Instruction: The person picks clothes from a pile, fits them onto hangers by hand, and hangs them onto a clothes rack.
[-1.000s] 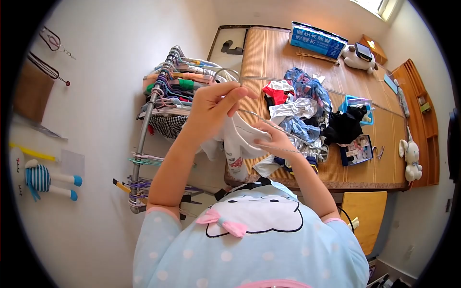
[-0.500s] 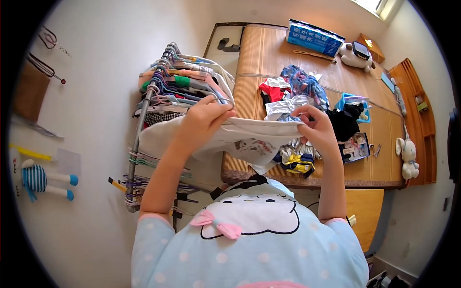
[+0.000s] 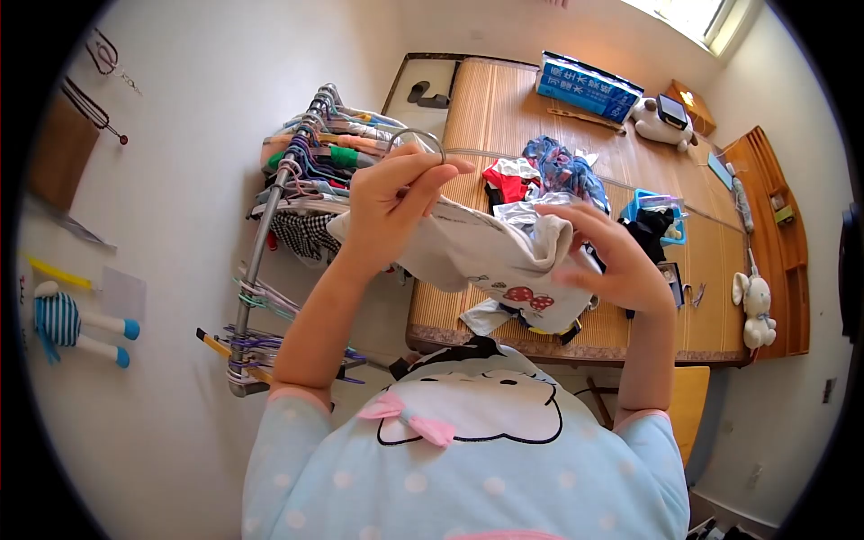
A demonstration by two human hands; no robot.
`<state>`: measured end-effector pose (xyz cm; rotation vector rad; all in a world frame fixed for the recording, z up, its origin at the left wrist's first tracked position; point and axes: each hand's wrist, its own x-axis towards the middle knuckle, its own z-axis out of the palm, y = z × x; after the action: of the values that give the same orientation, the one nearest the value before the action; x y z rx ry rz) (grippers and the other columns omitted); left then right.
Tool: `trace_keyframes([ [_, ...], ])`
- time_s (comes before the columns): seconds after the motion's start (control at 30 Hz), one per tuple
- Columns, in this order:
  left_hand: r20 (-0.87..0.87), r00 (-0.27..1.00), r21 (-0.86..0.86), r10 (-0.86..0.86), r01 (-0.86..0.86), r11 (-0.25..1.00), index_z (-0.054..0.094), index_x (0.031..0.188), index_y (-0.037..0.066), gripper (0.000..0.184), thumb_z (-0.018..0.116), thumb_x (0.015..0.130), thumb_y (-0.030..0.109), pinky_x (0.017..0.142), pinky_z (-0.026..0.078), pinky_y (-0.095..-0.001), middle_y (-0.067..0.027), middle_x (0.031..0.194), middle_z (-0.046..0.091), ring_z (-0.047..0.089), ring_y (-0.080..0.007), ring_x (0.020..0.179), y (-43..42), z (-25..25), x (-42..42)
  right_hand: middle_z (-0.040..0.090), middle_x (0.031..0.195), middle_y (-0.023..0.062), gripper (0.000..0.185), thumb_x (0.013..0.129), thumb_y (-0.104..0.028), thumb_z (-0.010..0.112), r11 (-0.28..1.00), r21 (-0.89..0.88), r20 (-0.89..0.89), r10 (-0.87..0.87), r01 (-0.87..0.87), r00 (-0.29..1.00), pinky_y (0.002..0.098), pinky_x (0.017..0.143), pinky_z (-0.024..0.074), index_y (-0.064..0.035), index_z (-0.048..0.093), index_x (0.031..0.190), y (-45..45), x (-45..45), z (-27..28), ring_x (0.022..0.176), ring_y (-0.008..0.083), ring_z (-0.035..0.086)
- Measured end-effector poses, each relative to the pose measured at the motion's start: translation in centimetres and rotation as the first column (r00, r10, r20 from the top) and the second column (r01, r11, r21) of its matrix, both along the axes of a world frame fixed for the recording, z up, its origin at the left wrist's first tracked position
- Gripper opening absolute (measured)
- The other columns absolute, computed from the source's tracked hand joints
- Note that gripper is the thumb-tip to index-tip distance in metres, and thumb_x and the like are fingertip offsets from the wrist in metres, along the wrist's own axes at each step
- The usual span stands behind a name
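One white garment with a red print (image 3: pixel 486 256) is held up at the centre of the frame, stretched down and to the right between two bare hands. By the left hand (image 3: pixel 396 207), left of centre, a grey wire hanger (image 3: pixel 423 132) is held: the grip is closed at the base of its curved hook, and the rest is hidden by hand and cloth. By the right hand (image 3: pixel 621 256), right of centre, the garment's far end is met; thumb and fingers are parted around its bunched edge, but whether cloth is pinched in that grip cannot be told.

Behind, a bed covered with a tan bamboo mat (image 3: pixel 477 99) is seen. On it, right of centre, a blue patterned cloth (image 3: pixel 567 171) is heaped beside a red, white and black garment (image 3: pixel 513 178). Farther right, a light-blue plastic basket (image 3: pixel 679 236) is partly covered by black cloth (image 3: pixel 646 236). At left, a grey metal rack (image 3: pixel 261 247) is filled with hung clothes (image 3: pixel 342 157); lower down, coloured hangers (image 3: pixel 265 346) are gathered on it.
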<state>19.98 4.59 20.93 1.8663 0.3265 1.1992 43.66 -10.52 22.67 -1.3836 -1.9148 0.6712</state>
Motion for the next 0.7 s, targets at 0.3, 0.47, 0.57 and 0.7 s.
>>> trace_keyframes([
  [0.3,-0.081,0.986,0.156,0.147,-0.134,0.979,0.070,0.095,-0.002,0.012,0.062,0.090,0.005,0.054,0.034,-0.0174,0.0025,0.065,0.052,0.044,-0.0032,0.058,-1.3,-0.1,2.6,0.057,0.092,0.0123,0.034,0.077,0.007,0.060,0.970,0.075,-0.038,-0.227,0.229,0.973,0.0325,0.080,0.0484,-0.0034,0.054,0.109,0.4,-4.0,-3.0,0.086,0.0319,0.059],
  [0.47,-0.080,0.971,-0.126,0.227,-0.236,0.964,0.071,0.097,-0.001,0.015,0.061,0.092,0.009,0.052,0.032,-0.0190,0.0035,0.065,0.050,0.044,-0.0031,0.059,-0.8,0.3,1.6,0.057,0.088,0.0145,0.033,0.076,0.009,0.054,0.966,0.156,0.012,-0.212,0.208,0.977,0.0327,0.071,0.0477,-0.0051,0.049,0.106,1.1,-2.8,-3.2,0.077,0.0291,0.059],
  [0.57,-0.051,0.957,-0.154,0.286,-0.290,0.945,0.071,0.096,0.000,0.016,0.060,0.093,0.010,0.053,0.031,-0.0185,0.0040,0.066,0.050,0.043,-0.0026,0.059,0.1,0.3,0.0,0.058,0.081,0.0142,0.027,0.080,0.001,0.059,0.951,0.035,-0.059,-0.304,0.307,0.951,0.0324,0.063,0.0463,-0.0055,0.048,0.103,0.7,-1.6,-4.4,0.067,0.0265,0.059],
  [0.7,0.029,0.966,-0.197,0.255,-0.245,0.949,0.072,0.097,0.000,0.015,0.061,0.092,0.010,0.051,0.030,-0.0176,0.0040,0.068,0.050,0.043,-0.0020,0.059,0.1,-0.3,-0.1,0.062,0.080,0.0150,0.027,0.085,-0.022,0.067,0.883,0.041,-0.065,-0.465,0.468,0.883,0.0367,0.063,0.0474,-0.0071,0.051,0.102,0.9,-1.9,-4.7,0.070,0.0309,0.061],
])
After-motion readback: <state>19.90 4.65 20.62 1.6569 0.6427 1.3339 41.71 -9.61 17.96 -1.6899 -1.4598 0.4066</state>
